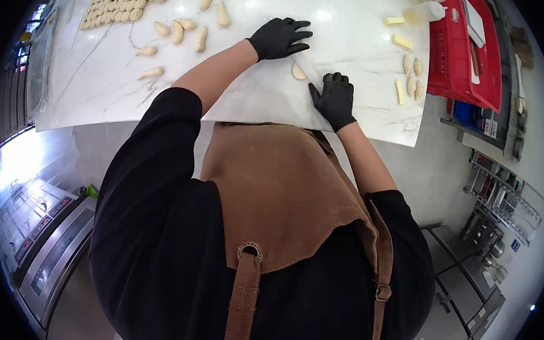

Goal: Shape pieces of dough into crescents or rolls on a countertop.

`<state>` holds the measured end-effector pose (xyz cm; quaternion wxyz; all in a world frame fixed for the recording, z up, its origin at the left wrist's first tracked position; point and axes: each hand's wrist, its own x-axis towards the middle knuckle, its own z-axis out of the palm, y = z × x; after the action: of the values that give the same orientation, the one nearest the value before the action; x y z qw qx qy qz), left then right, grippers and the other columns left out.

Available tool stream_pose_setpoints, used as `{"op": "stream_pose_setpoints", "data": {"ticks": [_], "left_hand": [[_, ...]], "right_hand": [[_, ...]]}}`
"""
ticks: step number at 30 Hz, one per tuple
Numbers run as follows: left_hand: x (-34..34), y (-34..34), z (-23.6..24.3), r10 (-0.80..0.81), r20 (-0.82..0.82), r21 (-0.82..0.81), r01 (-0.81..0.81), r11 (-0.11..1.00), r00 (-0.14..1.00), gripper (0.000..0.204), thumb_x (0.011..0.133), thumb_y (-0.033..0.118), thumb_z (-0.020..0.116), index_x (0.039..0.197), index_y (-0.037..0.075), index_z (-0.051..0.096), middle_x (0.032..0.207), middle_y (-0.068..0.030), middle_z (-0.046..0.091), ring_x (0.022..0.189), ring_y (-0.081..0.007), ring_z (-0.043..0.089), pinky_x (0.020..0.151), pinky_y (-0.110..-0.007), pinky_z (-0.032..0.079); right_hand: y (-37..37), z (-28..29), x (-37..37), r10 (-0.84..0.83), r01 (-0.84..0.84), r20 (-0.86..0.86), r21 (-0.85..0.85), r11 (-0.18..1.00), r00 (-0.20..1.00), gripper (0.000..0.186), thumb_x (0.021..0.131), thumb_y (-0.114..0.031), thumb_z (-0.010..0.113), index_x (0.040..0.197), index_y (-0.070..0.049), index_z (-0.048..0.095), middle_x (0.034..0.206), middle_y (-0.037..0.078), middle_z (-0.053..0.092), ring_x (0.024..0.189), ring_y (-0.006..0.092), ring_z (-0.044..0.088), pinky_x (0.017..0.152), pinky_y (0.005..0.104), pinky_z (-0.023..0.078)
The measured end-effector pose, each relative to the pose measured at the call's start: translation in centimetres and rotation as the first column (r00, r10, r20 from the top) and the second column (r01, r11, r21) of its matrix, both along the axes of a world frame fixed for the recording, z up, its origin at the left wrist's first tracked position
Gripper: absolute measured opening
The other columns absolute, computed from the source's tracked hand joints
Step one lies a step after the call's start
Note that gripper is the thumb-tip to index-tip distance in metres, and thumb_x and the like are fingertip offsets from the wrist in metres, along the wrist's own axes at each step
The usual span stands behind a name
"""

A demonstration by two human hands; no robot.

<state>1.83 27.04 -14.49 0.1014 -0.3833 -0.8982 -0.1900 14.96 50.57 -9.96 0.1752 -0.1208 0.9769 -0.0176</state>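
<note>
While a flattish dough piece (298, 72) is seen on the white table (365, 60), its right side is bordered by a pale rod (308, 69), slanted from the spread-fingered left hand (279, 39) toward the right hand (335, 99), whose grip cannot be told.

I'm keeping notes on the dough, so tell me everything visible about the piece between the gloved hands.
The dough piece is small and pale cream, with a rounded left edge. It lies on the white, veined table, between the left hand and the right hand, neither visibly touching it. A pale rod slants along its right side; whether it presses the dough is unclear.
</note>
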Motion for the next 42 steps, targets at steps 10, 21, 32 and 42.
{"op": "stream_pose_setpoints", "data": {"ticks": [10, 21, 32, 42], "left_hand": [[12.5, -6.4, 0.1, 0.211, 0.024, -0.204, -0.202, 0.958, 0.977, 0.056, 0.098, 0.039, 0.059, 0.147, 0.013, 0.053, 0.156, -0.0061, 0.049, 0.140, -0.0282, 0.048, 0.117, -0.044, 0.036], [17.1, 1.9, 1.6, 0.511, -0.037, 0.003, -0.511, 0.860, 0.859, 0.054, 0.090, 0.021, 0.064, 0.141, 0.006, 0.054, 0.142, -0.0198, 0.056, 0.118, -0.0363, 0.059, 0.097, -0.043, 0.049], [17.1, -0.6, 2.0, 0.237, 0.339, -0.013, -0.247, 0.969, 0.911, 0.042, 0.092, 0.021, 0.065, 0.133, 0.014, 0.064, 0.128, -0.0070, 0.065, 0.105, -0.0305, 0.063, 0.092, -0.039, 0.051], [3.0, -0.4, 0.6, 0.216, 0.250, 0.001, -0.224, 0.975, 0.944, 0.036, 0.102, 0.040, 0.056, 0.126, 0.018, 0.069, 0.123, -0.0061, 0.066, 0.104, -0.0299, 0.064, 0.087, -0.042, 0.050]], "right_hand": [[-0.3, -4.3, 2.9, 0.186, -0.320, -0.449, -0.244, 0.916, 0.874, 0.044, 0.081, -0.021, 0.065, 0.121, -0.004, 0.062, 0.111, 0.018, 0.061, 0.097, 0.0342, 0.060, 0.079, 0.0437, 0.050], [4.2, -4.4, -8.6, 0.364, -0.535, -0.564, -0.169, 0.828, 0.741, 0.064, 0.078, -0.012, 0.057, 0.142, -0.011, 0.057, 0.155, 0.010, 0.051, 0.140, 0.0346, 0.046, 0.115, 0.0472, 0.035], [9.6, -0.7, -3.6, 0.435, -0.455, -0.144, -0.177, 0.873, 0.889, 0.048, 0.091, -0.035, 0.066, 0.131, -0.010, 0.061, 0.131, 0.011, 0.062, 0.127, 0.0316, 0.053, 0.114, 0.0520, 0.036], [3.8, -2.6, 0.5, 0.054, -0.087, -0.206, -0.153, 0.984, 0.977, 0.047, 0.094, -0.040, 0.066, 0.117, 0.000, 0.061, 0.139, 0.023, 0.054, 0.136, 0.0407, 0.047, 0.115, 0.0542, 0.036]]}}
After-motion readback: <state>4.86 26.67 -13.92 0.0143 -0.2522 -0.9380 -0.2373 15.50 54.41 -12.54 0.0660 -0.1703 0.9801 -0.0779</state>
